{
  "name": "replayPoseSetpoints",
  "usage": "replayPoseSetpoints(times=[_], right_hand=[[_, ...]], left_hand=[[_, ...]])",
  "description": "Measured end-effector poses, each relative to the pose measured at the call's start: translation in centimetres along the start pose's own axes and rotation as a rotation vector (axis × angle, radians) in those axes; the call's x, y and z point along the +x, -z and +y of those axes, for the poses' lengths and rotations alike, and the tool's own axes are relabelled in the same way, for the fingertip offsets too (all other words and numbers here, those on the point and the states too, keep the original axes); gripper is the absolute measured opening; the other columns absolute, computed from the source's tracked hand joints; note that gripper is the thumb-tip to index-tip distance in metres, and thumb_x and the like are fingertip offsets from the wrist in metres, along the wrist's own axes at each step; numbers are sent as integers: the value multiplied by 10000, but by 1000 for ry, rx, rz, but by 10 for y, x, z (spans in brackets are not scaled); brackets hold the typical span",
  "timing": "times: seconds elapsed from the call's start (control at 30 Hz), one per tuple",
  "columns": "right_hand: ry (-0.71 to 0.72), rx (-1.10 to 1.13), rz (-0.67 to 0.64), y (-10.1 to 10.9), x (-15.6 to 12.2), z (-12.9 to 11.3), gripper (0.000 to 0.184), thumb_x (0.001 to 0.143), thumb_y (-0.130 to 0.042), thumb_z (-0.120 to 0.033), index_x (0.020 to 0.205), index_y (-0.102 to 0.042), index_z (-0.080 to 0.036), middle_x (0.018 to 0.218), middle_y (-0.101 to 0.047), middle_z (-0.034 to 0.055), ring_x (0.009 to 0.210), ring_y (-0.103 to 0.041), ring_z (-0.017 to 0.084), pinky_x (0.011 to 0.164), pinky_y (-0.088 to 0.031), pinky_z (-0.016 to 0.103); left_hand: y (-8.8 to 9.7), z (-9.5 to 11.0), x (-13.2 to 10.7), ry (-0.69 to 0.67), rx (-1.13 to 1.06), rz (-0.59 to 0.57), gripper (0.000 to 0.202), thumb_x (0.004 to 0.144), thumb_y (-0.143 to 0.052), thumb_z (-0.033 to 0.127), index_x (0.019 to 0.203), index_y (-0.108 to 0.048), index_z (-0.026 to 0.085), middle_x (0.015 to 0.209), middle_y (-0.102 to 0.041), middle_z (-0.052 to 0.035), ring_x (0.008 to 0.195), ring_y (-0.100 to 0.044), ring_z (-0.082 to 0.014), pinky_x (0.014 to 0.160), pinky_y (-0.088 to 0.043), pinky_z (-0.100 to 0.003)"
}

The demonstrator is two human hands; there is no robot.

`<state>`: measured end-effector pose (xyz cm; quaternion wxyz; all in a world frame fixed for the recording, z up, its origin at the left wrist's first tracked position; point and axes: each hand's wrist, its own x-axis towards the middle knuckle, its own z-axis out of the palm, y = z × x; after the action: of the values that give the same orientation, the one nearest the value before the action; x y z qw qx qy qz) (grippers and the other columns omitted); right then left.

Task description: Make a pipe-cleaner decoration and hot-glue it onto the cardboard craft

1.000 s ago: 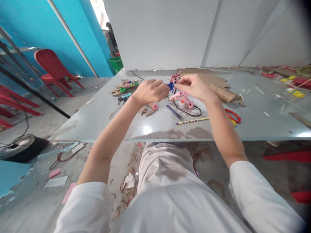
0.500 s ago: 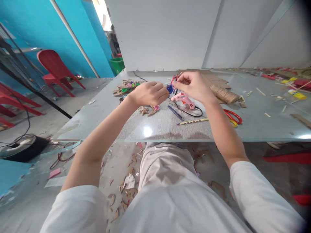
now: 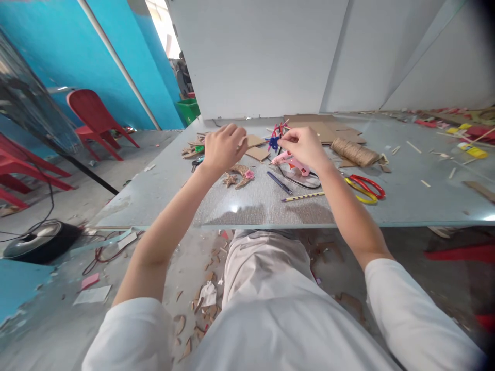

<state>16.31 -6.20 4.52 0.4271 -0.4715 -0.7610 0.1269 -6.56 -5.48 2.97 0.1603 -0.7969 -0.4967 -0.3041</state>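
My right hand (image 3: 306, 148) pinches a small blue fuzzy flower (image 3: 274, 143), apparently bent from pipe cleaner, above the table. To its left is my left hand (image 3: 226, 148), fingers curled and closed; whether a thin strand runs from it to the flower I cannot make out. Under the flower lies a pink glue gun (image 3: 292, 163) with a black cord. A brown crescent (image 3: 243, 176) bearing a pink flower (image 3: 249, 175) and a brown star (image 3: 229, 180) rest below my left hand. Red and pink pipe cleaners (image 3: 281, 129) show behind the blue flower.
A dark blue pen (image 3: 279, 182) and a patterned pencil (image 3: 303, 197) lie near the front edge. Rightward are red-and-yellow-handled scissors (image 3: 365, 188), a twine roll (image 3: 355, 151) and cardboard sheets (image 3: 325, 128). A red chair (image 3: 93, 116) stands at left.
My left hand has moved left, away from the blue flower, uncovering cardboard pieces on the table. My right hand has dropped slightly and still holds the flower.
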Motion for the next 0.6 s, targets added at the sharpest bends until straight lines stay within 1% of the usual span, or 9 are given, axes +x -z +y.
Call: replayPoseSetpoints(times=[0.03,0.1,0.13,0.2,0.27,0.33,0.4,0.47,0.6], right_hand=[[7,-13,15,-1,0,1,131,769,-634,-268,667,-621,-188,635,-615,18,658,-590,169,637,-445,313],[27,-29,39,-3,0,1,135,780,-616,-277,676,-622,-191,628,-612,17,654,-585,169,638,-443,313],[37,-32,53,-5,1,1,137,785,-608,-283,685,-623,-192,631,-614,17,652,-584,169,641,-443,314],[57,-27,87,-9,1,1,141,796,-595,-296,705,-625,-192,649,-621,19,653,-584,169,650,-445,319],[77,-4,123,-15,3,1,147,804,-586,-307,721,-626,-192,674,-633,23,658,-585,168,655,-448,319],[87,27,148,-20,4,3,164,812,-576,-324,725,-626,-194,692,-639,27,671,-589,168,655,-454,313],[95,53,157,-26,5,6,184,821,-565,-346,729,-625,-198,704,-640,29,686,-596,170,665,-462,312],[114,74,181,-31,6,9,188,831,-550,-352,745,-625,-203,725,-641,28,706,-599,170,686,-468,312],[172,112,251,-39,8,16,173,843,-529,-336,789,-629,-206,787,-646,24,743,-590,155,737,-460,294]], left_hand=[[-3,-4,-4,82,21,-100,176,857,-493,332,842,-601,193,753,-587,-80,835,-580,-255,677,-419,-331],[-8,-10,-13,142,43,-290,179,806,-587,348,708,-601,199,629,-570,-36,725,-593,-226,650,-438,-314],[-11,-12,-18,162,49,-383,190,794,-619,361,696,-604,200,622,-575,-18,686,-591,-201,642,-451,-305],[-15,-14,-27,213,68,-540,215,834,-609,388,801,-623,177,728,-610,-8,692,-595,-158,659,-485,-299],[-17,-14,-34,262,88,-649,251,883,-564,397,927,-614,155,873,-625,-25,768,-607,-144,704,-508,-306],[-18,-11,-37,299,102,-715,270,900,-541,401,990,-604,154,954,-622,-41,831,-612,-152,738,-516,-317],[-20,-8,-38,322,109,-749,279,901,-536,409,1006,-606,160,982,-622,-46,859,-614,-164,757,-518,-328],[-26,-3,-38,334,114,-755,286,904,-529,410,1025,-603,162,1015,-617,-51,890,-609,-173,782,-516,-343],[-39,7,-37,343,110,-729,302,906,-533,379,1110,-571,159,1114,-586,-76,974,-588,-194,838,-502,-393]])
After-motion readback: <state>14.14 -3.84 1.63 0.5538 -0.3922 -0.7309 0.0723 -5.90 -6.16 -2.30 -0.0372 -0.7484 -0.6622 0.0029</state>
